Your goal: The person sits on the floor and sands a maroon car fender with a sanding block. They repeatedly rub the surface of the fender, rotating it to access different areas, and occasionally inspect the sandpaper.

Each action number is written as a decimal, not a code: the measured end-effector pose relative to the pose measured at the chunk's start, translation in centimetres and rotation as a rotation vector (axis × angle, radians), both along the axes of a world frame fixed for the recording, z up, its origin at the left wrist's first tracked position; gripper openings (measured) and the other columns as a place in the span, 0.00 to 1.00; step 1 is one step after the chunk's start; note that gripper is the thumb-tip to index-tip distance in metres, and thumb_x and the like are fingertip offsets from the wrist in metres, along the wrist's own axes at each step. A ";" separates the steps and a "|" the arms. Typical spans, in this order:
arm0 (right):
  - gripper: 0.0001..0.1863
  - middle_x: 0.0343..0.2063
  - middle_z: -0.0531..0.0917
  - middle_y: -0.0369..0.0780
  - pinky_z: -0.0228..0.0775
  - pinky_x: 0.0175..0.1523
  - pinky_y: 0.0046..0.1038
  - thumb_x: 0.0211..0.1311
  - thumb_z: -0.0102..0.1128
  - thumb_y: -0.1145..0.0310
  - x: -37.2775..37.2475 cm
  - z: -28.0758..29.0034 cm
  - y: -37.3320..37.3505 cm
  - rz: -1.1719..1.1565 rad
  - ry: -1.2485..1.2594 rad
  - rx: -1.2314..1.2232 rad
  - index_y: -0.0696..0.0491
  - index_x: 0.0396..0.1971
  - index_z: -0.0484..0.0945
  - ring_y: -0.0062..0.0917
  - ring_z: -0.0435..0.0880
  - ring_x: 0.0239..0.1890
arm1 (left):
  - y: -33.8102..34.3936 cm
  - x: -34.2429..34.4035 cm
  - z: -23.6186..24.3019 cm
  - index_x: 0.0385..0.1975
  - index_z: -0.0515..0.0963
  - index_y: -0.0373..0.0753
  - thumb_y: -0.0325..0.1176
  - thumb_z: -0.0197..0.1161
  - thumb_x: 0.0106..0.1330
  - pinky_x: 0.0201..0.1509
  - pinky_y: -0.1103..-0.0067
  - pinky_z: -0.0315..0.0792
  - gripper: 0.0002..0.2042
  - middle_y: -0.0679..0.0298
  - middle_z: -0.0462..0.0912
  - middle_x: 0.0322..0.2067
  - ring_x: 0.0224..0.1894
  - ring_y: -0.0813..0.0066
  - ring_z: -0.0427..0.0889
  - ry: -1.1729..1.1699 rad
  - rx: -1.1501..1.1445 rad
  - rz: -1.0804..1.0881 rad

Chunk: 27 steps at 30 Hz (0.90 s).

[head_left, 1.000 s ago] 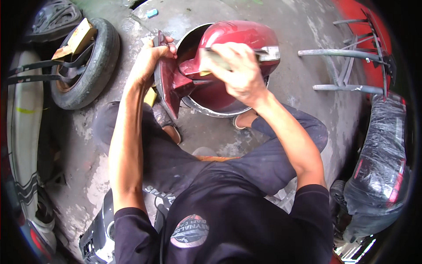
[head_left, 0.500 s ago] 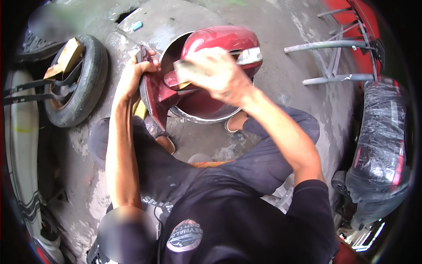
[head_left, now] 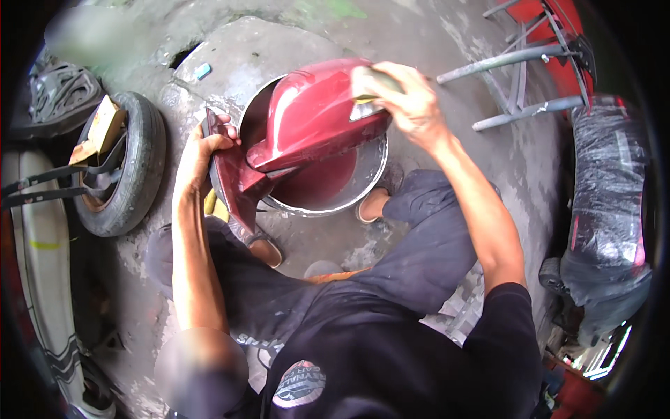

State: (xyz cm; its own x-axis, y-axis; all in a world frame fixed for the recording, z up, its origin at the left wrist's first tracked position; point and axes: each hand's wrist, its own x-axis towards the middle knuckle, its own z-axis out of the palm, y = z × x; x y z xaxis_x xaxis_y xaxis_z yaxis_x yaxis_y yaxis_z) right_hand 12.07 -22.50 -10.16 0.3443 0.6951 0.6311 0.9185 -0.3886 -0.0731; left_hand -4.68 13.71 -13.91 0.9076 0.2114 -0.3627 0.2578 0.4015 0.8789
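A glossy maroon car side mirror point(head_left: 307, 105) is held tilted over a round basin point(head_left: 336, 204) with reddish contents or interior; I cannot make out which. My left hand point(head_left: 212, 142) is closed on the mirror's mounting base point(head_left: 239, 192) at its upper edge. My right hand point(head_left: 417, 105) grips a grey-green and yellow pad point(head_left: 377, 82), somewhat blurred, against the right end of the mirror housing, by its pale lamp strip point(head_left: 365, 110). The basin stands on the grey floor between my bent legs, partly hidden behind the mirror.
Left lie a tyre point(head_left: 137, 171) with a wooden block point(head_left: 106, 124), black brackets and a long pale panel point(head_left: 43, 265). A small blue block point(head_left: 204, 70) lies ahead. Right stand a red part with grey metal bars point(head_left: 527, 54) and a plastic-wrapped part point(head_left: 606, 195).
My right hand has moved the pad rightward along the mirror, from beside its stalk to the housing's outer end. Mirror, basin and surroundings appear shifted in the picture as the view moves.
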 end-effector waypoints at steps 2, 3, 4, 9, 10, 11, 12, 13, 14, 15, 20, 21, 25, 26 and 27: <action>0.16 0.53 0.89 0.40 0.77 0.62 0.39 0.60 0.69 0.68 -0.8 -0.3 0.0 -0.036 -0.045 0.024 0.44 0.48 0.90 0.38 0.88 0.53 | -0.2 0.0 -0.1 0.56 0.73 0.33 0.20 0.61 0.54 0.56 0.73 0.77 0.25 0.60 0.82 0.38 0.42 0.66 0.83 0.005 0.018 0.007; 0.17 0.53 0.88 0.41 0.76 0.65 0.40 0.59 0.69 0.69 -1.9 -1.3 1.9 0.057 0.007 0.048 0.45 0.49 0.90 0.38 0.86 0.55 | -0.3 0.4 -0.1 0.55 0.73 0.33 0.20 0.61 0.54 0.56 0.73 0.76 0.25 0.60 0.82 0.37 0.42 0.66 0.83 0.002 0.030 -0.005; 0.18 0.54 0.88 0.42 0.74 0.68 0.41 0.58 0.68 0.70 -3.4 -2.5 5.0 0.151 0.057 0.075 0.46 0.50 0.89 0.38 0.85 0.57 | -0.1 0.4 -0.1 0.56 0.73 0.33 0.20 0.60 0.54 0.56 0.72 0.77 0.25 0.60 0.82 0.38 0.42 0.65 0.83 0.011 0.068 -0.032; 0.19 0.55 0.87 0.41 0.71 0.69 0.43 0.59 0.68 0.71 -3.6 -1.8 6.9 0.209 0.002 0.015 0.45 0.52 0.89 0.36 0.84 0.59 | 0.8 -0.1 0.1 0.56 0.72 0.31 0.18 0.57 0.54 0.53 0.72 0.80 0.25 0.58 0.82 0.37 0.41 0.63 0.84 0.039 0.053 -0.023; 0.19 0.54 0.87 0.41 0.71 0.69 0.43 0.60 0.69 0.70 -1.5 -2.3 4.1 0.197 0.019 0.089 0.45 0.52 0.89 0.37 0.85 0.57 | 0.3 0.1 0.7 0.56 0.72 0.30 0.18 0.57 0.54 0.53 0.72 0.80 0.25 0.58 0.82 0.37 0.41 0.62 0.84 0.069 0.061 -0.005; 0.19 0.52 0.88 0.40 0.74 0.67 0.42 0.62 0.69 0.67 -0.5 -0.2 1.8 0.068 0.016 0.084 0.44 0.54 0.90 0.36 0.86 0.55 | 0.4 0.0 0.6 0.56 0.72 0.30 0.18 0.57 0.54 0.53 0.73 0.80 0.25 0.58 0.82 0.37 0.41 0.62 0.84 0.071 0.054 0.001; 0.17 0.51 0.89 0.38 0.76 0.63 0.41 0.63 0.69 0.67 0.2 -0.7 -0.4 -0.062 0.153 0.163 0.43 0.52 0.90 0.36 0.87 0.55 | 0.2 0.4 0.5 0.56 0.72 0.30 0.18 0.56 0.54 0.53 0.73 0.80 0.25 0.58 0.82 0.37 0.41 0.62 0.84 0.070 0.045 -0.008; 0.16 0.51 0.89 0.38 0.76 0.63 0.41 0.63 0.69 0.68 0.4 -1.8 -1.0 -0.061 0.105 0.157 0.43 0.51 0.90 0.36 0.87 0.55 | 0.1 0.8 0.5 0.55 0.72 0.30 0.18 0.56 0.54 0.53 0.73 0.80 0.25 0.58 0.82 0.36 0.41 0.62 0.84 0.070 0.035 -0.017; 0.15 0.51 0.89 0.38 0.76 0.63 0.41 0.63 0.69 0.68 -0.4 -1.9 0.1 -0.066 0.062 0.154 0.44 0.50 0.90 0.35 0.87 0.55 | 0.0 1.1 0.4 0.55 0.72 0.30 0.18 0.56 0.53 0.53 0.73 0.80 0.24 0.58 0.82 0.36 0.41 0.62 0.84 0.071 0.039 -0.023; 0.17 0.51 0.89 0.40 0.75 0.64 0.41 0.61 0.69 0.70 -2.1 -1.5 2.7 0.041 0.086 0.124 0.44 0.51 0.89 0.36 0.85 0.56 | 0.0 1.0 0.5 0.55 0.72 0.30 0.18 0.56 0.53 0.53 0.73 0.80 0.24 0.57 0.82 0.36 0.41 0.62 0.84 0.075 0.050 -0.030; 0.22 0.51 0.89 0.40 0.75 0.65 0.42 0.55 0.69 0.76 -2.9 -1.6 5.8 0.260 0.032 0.109 0.47 0.52 0.89 0.38 0.87 0.54 | 0.6 0.2 0.4 0.53 0.73 0.31 0.18 0.56 0.52 0.54 0.72 0.80 0.24 0.57 0.82 0.37 0.41 0.62 0.84 0.056 0.104 -0.020; 0.21 0.51 0.88 0.42 0.79 0.61 0.41 0.55 0.69 0.76 -1.0 -0.8 3.5 0.193 0.077 0.128 0.47 0.51 0.89 0.40 0.87 0.52 | 0.6 0.3 0.4 0.53 0.73 0.31 0.19 0.57 0.52 0.54 0.72 0.80 0.24 0.57 0.82 0.37 0.41 0.62 0.84 0.071 0.093 -0.013; 0.16 0.49 0.90 0.41 0.82 0.57 0.39 0.60 0.70 0.71 0.5 -2.0 -0.7 -0.101 0.045 0.209 0.47 0.49 0.91 0.40 0.87 0.51 | 0.4 0.8 0.3 0.55 0.73 0.30 0.19 0.56 0.53 0.54 0.72 0.80 0.25 0.58 0.82 0.37 0.41 0.62 0.84 0.074 0.093 -0.036; 0.20 0.53 0.89 0.39 0.76 0.66 0.41 0.63 0.69 0.74 -0.8 -2.3 1.3 -0.057 0.034 0.165 0.44 0.55 0.89 0.36 0.86 0.58 | 0.3 0.9 0.3 0.55 0.73 0.30 0.19 0.56 0.53 0.54 0.72 0.80 0.25 0.58 0.82 0.37 0.41 0.62 0.84 0.072 0.085 -0.029; 0.23 0.55 0.89 0.37 0.73 0.69 0.41 0.63 0.67 0.74 -2.2 -2.9 4.2 0.083 0.099 0.180 0.40 0.58 0.88 0.35 0.84 0.60 | 0.1 0.9 0.5 0.55 0.73 0.30 0.19 0.57 0.53 0.54 0.72 0.80 0.25 0.58 0.82 0.37 0.41 0.62 0.84 0.070 0.078 -0.022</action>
State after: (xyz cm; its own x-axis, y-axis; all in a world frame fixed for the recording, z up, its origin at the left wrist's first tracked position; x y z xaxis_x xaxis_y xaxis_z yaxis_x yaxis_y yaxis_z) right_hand 9.83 -18.26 -13.01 0.3577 0.6028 0.7132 0.9315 -0.2849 -0.2263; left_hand -3.82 13.84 -13.45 0.8853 0.2218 -0.4088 0.3279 0.3256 0.8868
